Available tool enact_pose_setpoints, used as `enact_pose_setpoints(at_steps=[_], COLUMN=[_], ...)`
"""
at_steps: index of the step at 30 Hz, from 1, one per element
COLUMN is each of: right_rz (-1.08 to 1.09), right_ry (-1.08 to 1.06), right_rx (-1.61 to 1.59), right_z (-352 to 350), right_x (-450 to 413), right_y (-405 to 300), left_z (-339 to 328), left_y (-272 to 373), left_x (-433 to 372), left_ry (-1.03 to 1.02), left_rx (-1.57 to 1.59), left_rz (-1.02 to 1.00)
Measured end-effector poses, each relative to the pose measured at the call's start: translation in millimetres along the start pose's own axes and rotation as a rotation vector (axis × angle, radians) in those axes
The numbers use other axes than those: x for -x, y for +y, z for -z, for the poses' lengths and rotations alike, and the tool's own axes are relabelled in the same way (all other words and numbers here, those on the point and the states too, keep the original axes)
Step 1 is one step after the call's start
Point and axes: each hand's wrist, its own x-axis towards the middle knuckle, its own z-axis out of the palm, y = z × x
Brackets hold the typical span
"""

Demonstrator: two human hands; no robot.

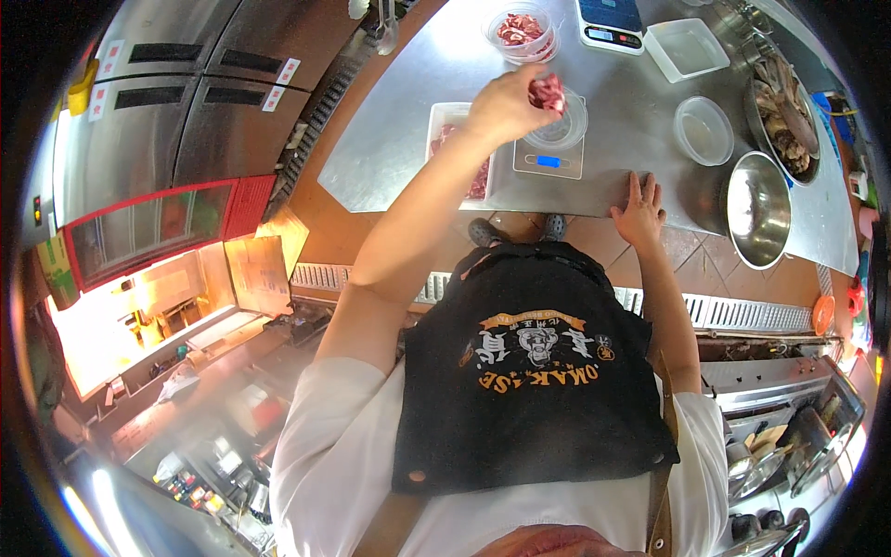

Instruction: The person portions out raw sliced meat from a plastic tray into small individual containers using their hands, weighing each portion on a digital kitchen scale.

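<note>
My left hand [507,104] holds a clump of raw sliced red meat [548,95] above a round clear plastic tub [569,129]. That tub stands on a flat digital scale [548,171] with a lit blue display. Left of the scale, partly hidden by my left forearm, is a white rectangular tray [438,117] with more raw meat. My right hand [639,211] rests on the near edge of the steel table [397,160], fingers spread, holding nothing. Beyond my left hand stand stacked clear round tubs [493,43] with sliced meat in them.
At the back are a second digital scale [611,31] and a white rectangular container [686,50]. To the right stand a clear round tub [703,131], a steel bowl [759,209] at the table edge, and a large steel pan [807,177] holding brownish pieces. Refrigerator doors [150,132] are at left.
</note>
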Motion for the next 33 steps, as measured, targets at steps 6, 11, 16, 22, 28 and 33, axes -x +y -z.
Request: enact_pose_setpoints(at_steps=[6,11,16,22,28,33], right_rz=[0.010,0.017,-0.004,-0.007,-0.016,-0.014], right_ry=[0.038,0.056,0.043,0.006,0.009,0.008], right_rx=[-0.017,-0.026,-0.005,0.014,-0.026,-0.054], right_z=[-6,-7,-6,4,3,-3], right_x=[0,-1,-1,-2,-3,-10], right_y=[1,2,1,-5,-2,3], left_z=[-20,-6,-24,-64,-66,-46], left_y=[-34,-103,-136,-150,-175,-195], left_x=[-11,2,13,13,33,49], left_ry=[0.169,0.310,-0.124,-0.175,0.186,0.445], left_rx=[0.165,0.116,-0.291,-0.594,-0.552,-0.196], left_rz=[0.178,0.266,0.440,0.364,0.078,-0.169])
